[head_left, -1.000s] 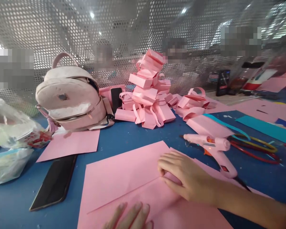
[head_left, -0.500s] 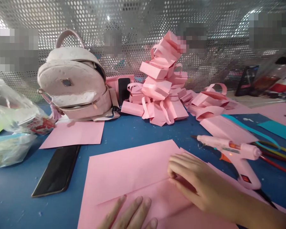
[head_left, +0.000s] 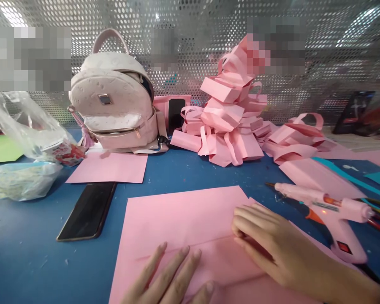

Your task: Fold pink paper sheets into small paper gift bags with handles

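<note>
A broad sheet of smooth, matte pink paper lies on the blue worktop in front of the person, under both hands. Its far edge is straight and its far left corner crisp, while the far right corner slants off beside a further pink edge. A thin crease line runs across it, rising slightly from left to right, and a soft shadow darkens the paper nearer the person, between the hands. The left hand rests on the sheet near that line, its fingers spread apart. The right hand sits at the line's right end with fingers curled together and thumb close beneath; whether it pinches the paper cannot be told. Beyond the right hand lies a pale pink glue gun with an orange trigger.
</note>
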Demonstrator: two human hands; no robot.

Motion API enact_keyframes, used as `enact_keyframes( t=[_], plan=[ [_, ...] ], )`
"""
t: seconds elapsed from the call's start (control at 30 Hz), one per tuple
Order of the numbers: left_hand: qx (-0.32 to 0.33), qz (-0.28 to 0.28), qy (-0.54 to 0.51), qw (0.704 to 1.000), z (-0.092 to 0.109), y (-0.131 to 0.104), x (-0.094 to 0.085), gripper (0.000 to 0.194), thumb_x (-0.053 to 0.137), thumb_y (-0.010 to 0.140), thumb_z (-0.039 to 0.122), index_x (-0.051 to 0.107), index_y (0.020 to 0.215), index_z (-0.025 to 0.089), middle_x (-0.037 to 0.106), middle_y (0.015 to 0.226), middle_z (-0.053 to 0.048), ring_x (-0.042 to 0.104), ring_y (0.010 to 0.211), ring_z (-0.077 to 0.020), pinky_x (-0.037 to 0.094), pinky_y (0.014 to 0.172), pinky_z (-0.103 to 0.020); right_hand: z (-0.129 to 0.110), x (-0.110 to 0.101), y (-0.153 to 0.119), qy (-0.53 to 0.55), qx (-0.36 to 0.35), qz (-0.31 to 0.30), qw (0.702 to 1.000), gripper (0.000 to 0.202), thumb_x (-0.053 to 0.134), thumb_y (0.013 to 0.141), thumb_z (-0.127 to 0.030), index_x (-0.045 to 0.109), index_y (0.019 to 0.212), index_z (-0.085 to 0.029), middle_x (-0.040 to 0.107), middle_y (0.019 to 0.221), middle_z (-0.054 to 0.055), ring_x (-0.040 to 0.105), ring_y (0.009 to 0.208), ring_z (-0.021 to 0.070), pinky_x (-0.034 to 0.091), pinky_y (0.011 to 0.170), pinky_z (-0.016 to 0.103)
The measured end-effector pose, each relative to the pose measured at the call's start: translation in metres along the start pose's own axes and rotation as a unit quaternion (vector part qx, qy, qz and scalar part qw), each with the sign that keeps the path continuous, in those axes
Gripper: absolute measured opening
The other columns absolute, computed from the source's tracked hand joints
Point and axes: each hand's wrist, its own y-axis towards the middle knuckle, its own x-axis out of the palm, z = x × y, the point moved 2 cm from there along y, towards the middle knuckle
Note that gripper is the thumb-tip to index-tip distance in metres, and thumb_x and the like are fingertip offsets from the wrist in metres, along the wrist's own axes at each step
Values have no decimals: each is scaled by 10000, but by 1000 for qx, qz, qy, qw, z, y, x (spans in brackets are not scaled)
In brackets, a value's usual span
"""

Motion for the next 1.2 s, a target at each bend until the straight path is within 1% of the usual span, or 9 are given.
enact_keyframes(
  t=[0.1,0.2,0.3,0.33,0.43,0.7,0.87,1.1,1.2],
  plan=[
    [-8,48,-12,999,7,-2,9,385,411,1057,301,500,1431,294,628,1372,-50,493,1370,-215,230,1226,-522,-1,-1,-1,2,4,-10,1000,171,436,960,-175,445,794,-216,543,802,23,480,704,194,349,693,330],
    [-12,60,-24,998,4,1,6,375,380,1064,282,534,1405,300,682,1290,-46,528,1336,-207,209,1226,-532,-1,-2,-1,1,7,-14,1000,173,437,958,-175,449,790,-216,543,801,23,476,705,195,353,710,340],
    [28,23,-10,999,-6,9,-6,394,348,1069,254,522,1419,301,708,1246,-47,578,1285,-194,181,1229,-519,-1,-2,-1,5,8,-15,1000,171,444,950,-170,452,786,-216,545,801,23,481,711,196,355,716,343],
    [58,-19,0,998,-9,10,-9,398,366,1065,259,500,1438,302,697,1269,-50,587,1275,-197,176,1230,-509,-1,-2,-1,7,8,-16,1000,169,447,947,-168,453,786,-216,545,800,22,483,712,196,356,716,342],
    [83,-51,30,995,-15,13,-18,440,452,1041,289,441,1480,307,693,1278,-66,604,1258,-210,206,1221,-496,-2,-2,1,7,8,-15,1000,168,456,941,-162,450,783,-217,546,796,20,488,708,195,361,714,339],
    [78,-68,45,994,-12,7,-18,474,425,1043,296,384,1515,279,647,1341,-113,544,1321,-272,360,1151,-486,-4,-3,4,2,0,1,1000,196,427,942,-145,430,760,-218,544,777,22,485,699,199,363,722,348],
    [76,-72,42,994,-11,8,-19,506,484,1026,328,381,1517,260,654,1321,-143,557,1308,-284,300,1172,-523,-5,-5,4,7,2,4,1000,185,435,929,-132,454,765,-216,556,782,21,495,699,199,367,724,347],
    [81,-54,44,994,-12,9,-19,467,464,1034,313,424,1494,241,647,1339,-128,559,1307,-257,278,1194,-483,-8,-6,6,-6,8,2,1000,181,434,931,-138,467,770,-214,575,793,33,512,709,207,377,729,358],
    [26,-42,23,999,-6,7,-14,522,524,1005,347,399,1506,275,597,1404,-127,539,1327,-249,297,1197,-453,-6,-5,5,-3,7,0,1000,196,427,941,-141,450,760,-214,566,787,33,505,706,206,375,727,356]
  ],
)
